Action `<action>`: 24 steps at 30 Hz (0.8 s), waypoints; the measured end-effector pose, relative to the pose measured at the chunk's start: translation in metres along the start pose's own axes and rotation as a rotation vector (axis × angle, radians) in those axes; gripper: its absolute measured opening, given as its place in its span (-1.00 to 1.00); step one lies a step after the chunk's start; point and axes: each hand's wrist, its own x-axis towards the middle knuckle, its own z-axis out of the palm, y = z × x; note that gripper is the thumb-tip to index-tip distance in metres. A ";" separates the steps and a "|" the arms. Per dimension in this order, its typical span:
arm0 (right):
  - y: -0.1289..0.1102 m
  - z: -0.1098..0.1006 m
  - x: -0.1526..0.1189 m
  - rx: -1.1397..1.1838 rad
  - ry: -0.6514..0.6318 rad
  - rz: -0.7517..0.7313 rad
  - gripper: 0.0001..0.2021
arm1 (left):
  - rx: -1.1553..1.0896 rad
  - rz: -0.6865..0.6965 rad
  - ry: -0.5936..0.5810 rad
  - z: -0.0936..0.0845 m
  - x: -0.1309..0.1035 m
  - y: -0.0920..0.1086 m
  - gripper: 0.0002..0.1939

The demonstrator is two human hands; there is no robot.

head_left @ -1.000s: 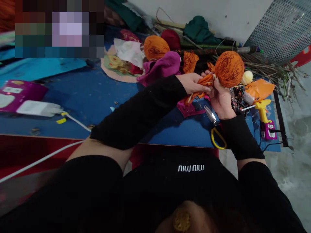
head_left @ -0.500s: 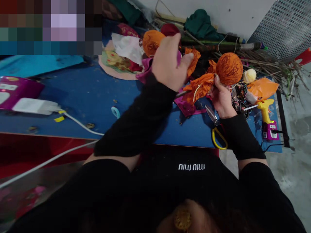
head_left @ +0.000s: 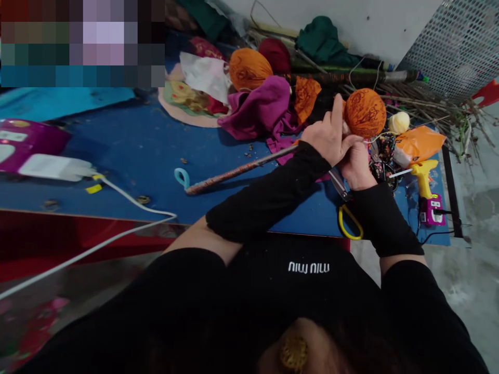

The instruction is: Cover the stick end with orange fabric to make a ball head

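Note:
An orange patterned cloth-covered ball (head_left: 366, 112) sits at the end of a wrapped stick (head_left: 237, 170) that slants down to the left across the blue table. My right hand (head_left: 356, 165) is closed round the gathered cloth just below the ball. Against it lies my left hand (head_left: 324, 139), closed over the loose orange cloth, with one finger pointing up; the hands hide most of this cloth. A thin pale string (head_left: 380, 136) runs from near the hands towards a cream yarn ball (head_left: 399, 122). Scissors with yellow handles (head_left: 351, 223) lie beside my right wrist.
Purple cloth (head_left: 257, 111), another orange ball (head_left: 249, 68) and a dark red ball (head_left: 275, 55) lie behind. At right are an orange bag (head_left: 421, 144), a yellow glue gun (head_left: 424, 174) and twigs (head_left: 460, 111). A white cable (head_left: 128, 200) crosses the table's left front edge.
My left hand has moved right and down, from above the purple cloth to beside my right hand. The stick and purple cloth now show more. The ball has shifted slightly left.

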 end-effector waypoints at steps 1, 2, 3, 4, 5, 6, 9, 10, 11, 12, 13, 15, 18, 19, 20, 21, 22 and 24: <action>-0.002 0.001 -0.001 0.019 0.002 -0.033 -0.70 | 0.010 0.002 -0.006 -0.002 -0.001 -0.003 -0.08; -0.004 0.002 -0.002 0.033 0.010 -0.063 -0.75 | 0.019 0.013 -0.025 -0.004 -0.001 -0.007 -0.14; -0.006 0.004 -0.004 0.035 0.018 -0.073 -0.79 | 0.027 0.028 -0.057 -0.008 -0.001 -0.010 -0.22; -0.008 0.006 -0.006 0.033 0.024 -0.069 -0.82 | 0.033 0.044 -0.099 -0.012 0.000 -0.014 -0.29; -0.009 0.008 -0.009 0.029 0.029 -0.059 -0.84 | 0.032 0.056 -0.140 -0.016 0.000 -0.018 -0.35; -0.010 0.010 -0.010 0.022 0.028 -0.050 -0.84 | 0.017 0.062 -0.173 -0.021 0.001 -0.022 -0.38; -0.011 0.010 -0.013 -0.004 -0.004 -0.040 -0.83 | -0.106 0.050 -0.210 -0.032 0.003 -0.035 -0.49; -0.010 0.009 -0.012 -0.021 -0.013 -0.041 -0.84 | -0.156 0.039 -0.215 -0.034 0.004 -0.039 -0.56; -0.010 0.007 -0.012 -0.040 -0.020 -0.042 -0.84 | -0.200 0.025 -0.221 -0.035 0.005 -0.042 -0.60; -0.009 0.005 -0.011 -0.056 -0.025 -0.043 -0.85 | -0.232 0.010 -0.225 -0.036 0.005 -0.044 -0.60; -0.008 0.004 -0.010 -0.070 -0.032 -0.043 -0.86 | -0.254 -0.005 -0.226 -0.036 0.006 -0.045 -0.58; -0.007 0.002 -0.009 -0.077 -0.058 -0.050 -0.86 | -0.291 -0.019 -0.217 -0.037 0.007 -0.044 -0.55; -0.006 0.006 -0.011 -0.051 -0.079 -0.071 -0.84 | -0.353 -0.013 -0.237 -0.039 0.008 -0.043 -0.54; -0.006 0.009 -0.013 -0.045 -0.072 -0.068 -0.84 | -0.374 -0.006 -0.271 -0.040 0.008 -0.043 -0.55; -0.005 0.012 -0.014 -0.039 -0.059 -0.058 -0.84 | -0.393 0.002 -0.320 -0.040 0.009 -0.045 -0.58; -0.005 0.014 -0.016 -0.033 -0.044 -0.043 -0.85 | -0.409 0.007 -0.379 -0.041 0.010 -0.047 -0.62; -0.005 0.017 -0.018 -0.030 -0.033 -0.029 -0.85 | -0.420 0.011 -0.440 -0.041 0.011 -0.051 -0.67; -0.005 0.019 -0.020 -0.026 -0.016 -0.022 -0.82 | -0.418 0.017 -0.548 -0.043 0.012 -0.059 -0.74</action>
